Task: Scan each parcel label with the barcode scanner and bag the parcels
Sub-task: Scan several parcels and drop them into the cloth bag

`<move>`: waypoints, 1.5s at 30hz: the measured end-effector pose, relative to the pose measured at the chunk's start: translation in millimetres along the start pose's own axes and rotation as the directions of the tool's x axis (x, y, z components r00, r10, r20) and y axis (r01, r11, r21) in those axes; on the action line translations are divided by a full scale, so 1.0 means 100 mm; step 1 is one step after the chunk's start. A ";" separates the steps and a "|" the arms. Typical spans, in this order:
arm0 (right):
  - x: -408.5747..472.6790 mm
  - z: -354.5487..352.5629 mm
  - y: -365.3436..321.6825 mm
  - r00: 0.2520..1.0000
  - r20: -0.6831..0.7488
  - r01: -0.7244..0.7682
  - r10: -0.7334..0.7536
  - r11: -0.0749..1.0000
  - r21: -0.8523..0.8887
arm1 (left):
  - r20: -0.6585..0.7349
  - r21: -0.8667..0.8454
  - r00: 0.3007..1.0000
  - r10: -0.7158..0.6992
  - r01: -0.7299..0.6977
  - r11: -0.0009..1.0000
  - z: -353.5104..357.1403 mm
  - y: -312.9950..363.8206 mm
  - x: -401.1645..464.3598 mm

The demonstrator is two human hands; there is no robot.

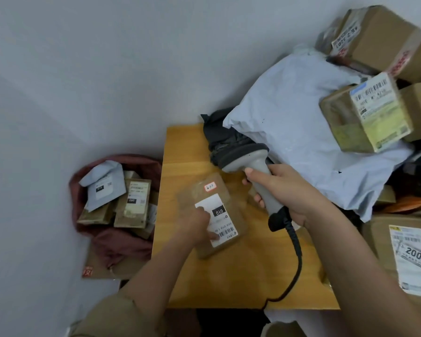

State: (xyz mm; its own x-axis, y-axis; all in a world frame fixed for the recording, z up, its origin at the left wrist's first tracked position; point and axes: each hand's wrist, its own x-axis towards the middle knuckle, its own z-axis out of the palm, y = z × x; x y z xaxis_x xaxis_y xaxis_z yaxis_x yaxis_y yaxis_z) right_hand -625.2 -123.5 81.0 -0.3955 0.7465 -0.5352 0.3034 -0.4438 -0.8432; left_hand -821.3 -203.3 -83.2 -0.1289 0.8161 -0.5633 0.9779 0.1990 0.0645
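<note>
Nearest the camera, two bare forearms reached out over the wooden worktop, the left one coming from a khaki sleeve; the left hand lay on a small brown parcel, fingers curled down onto its white label and the thumb at the label's barcode end, pinning the parcel flat against the worktop; the label showed a black box marked 010, and a small red-edged sticker sat near the parcel's far end. Just to the right, the right hand gripped the grey handle of the barcode scanner with fingers wrapped round it, the scanner's head tipped up and away above the parcel's far end; its black coiled cable trailed back across the worktop toward the near edge. To the left, on the floor beside the worktop, a dark red bag stood open with several labelled parcels inside — brown boxes and a pale mailer. Farther back on the right, a large pale blue mailer was heaped over a dark bundle, with cardboard boxes bearing shipping labels stacked above and beside it against the white wall.
</note>
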 end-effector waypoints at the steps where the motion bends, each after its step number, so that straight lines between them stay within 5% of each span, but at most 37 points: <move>1: 0.00 0.02 0.00 1.000 0.003 -0.003 0.003 1.000 0.000 | 0.012 -0.037 1.000 0.003 -0.003 0.999 -0.01 -0.02 0.00; 4: 0.01 0.05 0.04 1.000 0.013 -0.013 0.013 1.000 -0.002 | -0.110 -0.047 0.994 0.010 -0.015 0.999 0.05 -0.17 -0.01; 8: 0.01 0.09 0.17 0.999 0.006 -0.045 0.045 0.998 -0.050 | -0.020 -0.159 0.998 -0.053 0.049 0.986 0.17 -0.33 -0.09; 12: -0.01 0.20 0.21 0.997 0.000 -0.080 0.080 0.997 -0.017 | -0.100 -0.213 0.974 -0.201 0.177 0.961 0.27 -0.40 -0.17; 16: -0.04 0.30 0.18 0.997 0.016 -0.075 0.075 0.997 -0.021 | -0.068 -0.561 0.838 -0.541 0.416 0.716 0.34 -0.52 -0.31; 20: -0.07 0.38 0.15 0.997 0.018 -0.069 0.069 0.998 -0.002 | 0.152 -0.698 0.783 -0.604 0.517 0.495 0.36 -0.73 -0.42; 22: -0.08 0.41 0.16 0.997 0.022 -0.075 0.075 0.997 -0.001 | 0.070 -0.613 0.799 -0.597 0.506 0.606 0.33 -0.78 -0.43; 25: -0.07 0.47 0.24 0.996 0.019 -0.083 0.083 0.997 -0.007 | -0.067 -0.407 0.915 -0.399 0.340 0.848 0.29 -0.78 -0.42; 29: -0.01 0.52 0.42 0.994 -0.012 -0.110 0.110 0.993 0.037 | 0.062 -0.367 0.911 -0.407 0.400 0.840 0.36 -0.73 -0.46; 34: 0.10 0.65 0.83 0.978 -0.049 -0.198 0.204 0.973 0.118 | 0.222 -0.501 0.824 -0.521 0.555 0.664 0.54 -0.59 -0.60; 37: 0.11 0.75 1.14 0.962 -0.034 -0.265 0.269 0.959 0.102 | 0.300 -0.691 0.802 -0.516 0.556 0.462 0.66 -0.55 -0.63; 42: 0.06 0.92 1.43 0.945 0.059 -0.326 0.321 0.936 0.131 | 0.333 -0.889 0.867 -0.371 0.420 0.184 0.76 -0.44 -0.70; 45: 0.02 0.93 1.43 0.953 0.054 -0.302 0.297 0.946 0.116 | 0.430 -0.891 0.859 -0.278 0.453 0.020 0.72 -0.46 -0.76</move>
State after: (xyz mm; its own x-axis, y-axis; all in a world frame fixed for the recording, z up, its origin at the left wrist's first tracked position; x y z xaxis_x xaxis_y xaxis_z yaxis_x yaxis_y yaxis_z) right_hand -663.3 -231.6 -45.8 -0.3336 0.5528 -0.7636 0.3056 -0.7029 -0.6424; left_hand -844.0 -313.9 -102.4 -0.3121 0.4119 -0.8561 -0.1859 0.8572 0.4803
